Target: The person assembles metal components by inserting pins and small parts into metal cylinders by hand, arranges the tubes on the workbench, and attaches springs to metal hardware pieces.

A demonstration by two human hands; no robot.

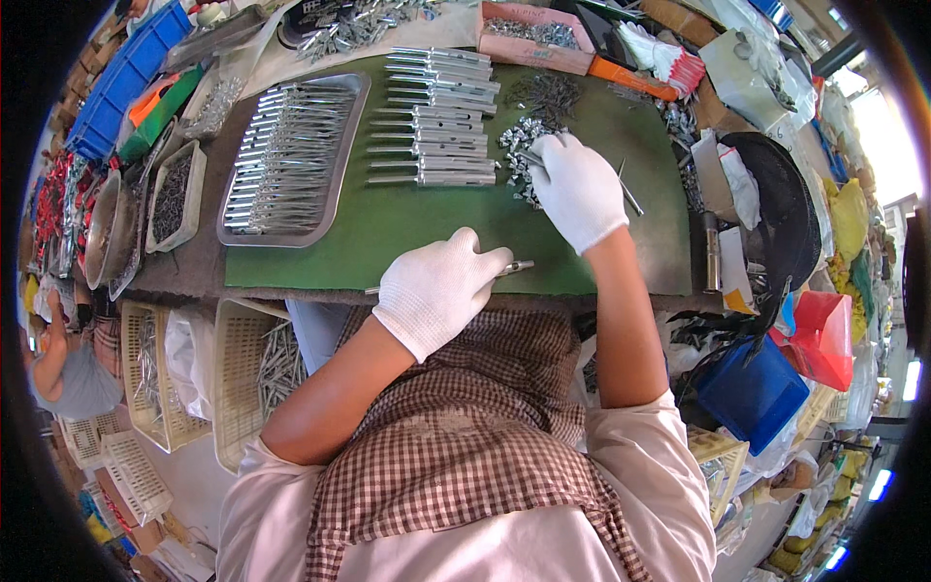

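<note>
My left hand [436, 291], in a white knit glove, is closed around a slim metal tube [517, 268] at the near edge of the green mat [388, 242]. The tube's end juts out to the right of the fingers. My right hand [585, 194], gloved too, has its fingers pinched at a pile of small silvery metal fittings [517, 136]; what lies between the fingertips is too small to make out. A thin metal rod [630, 194] lies to the right of that hand. Ahead of my left hand, several metal tubes with thin rods [451, 145] lie in rows.
A metal tray [357, 136] full of similar rods stands at left. Dark small pins [548, 95] are heaped beyond the fittings. A pink box [536, 56] of small parts sits at the back. Cream baskets [233, 388] stand below left; another person [78, 373] is at far left.
</note>
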